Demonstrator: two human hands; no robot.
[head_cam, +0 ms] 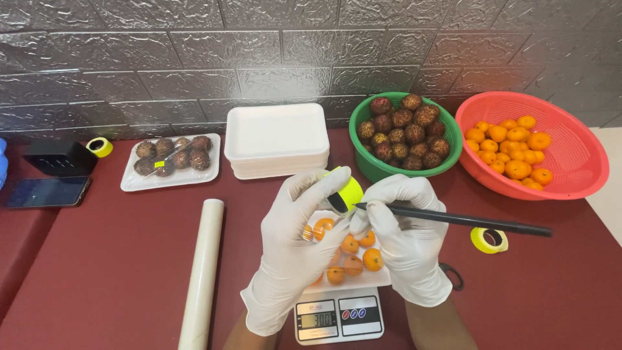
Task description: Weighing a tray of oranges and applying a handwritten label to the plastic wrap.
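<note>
left hand: gloved, fingers clamped on yellow tape roll | right hand: gloved, pinching black pen, tip at the roll | beneath: foam tray of oranges on scale (display blurred) | 1 o'clock: green basket | 2 o'clock: red basket | 9 o'clock: film roll

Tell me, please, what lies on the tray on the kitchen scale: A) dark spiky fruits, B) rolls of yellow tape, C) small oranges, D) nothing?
C: small oranges fill the white foam tray on the kitchen scale, beneath both gloved hands.
</note>
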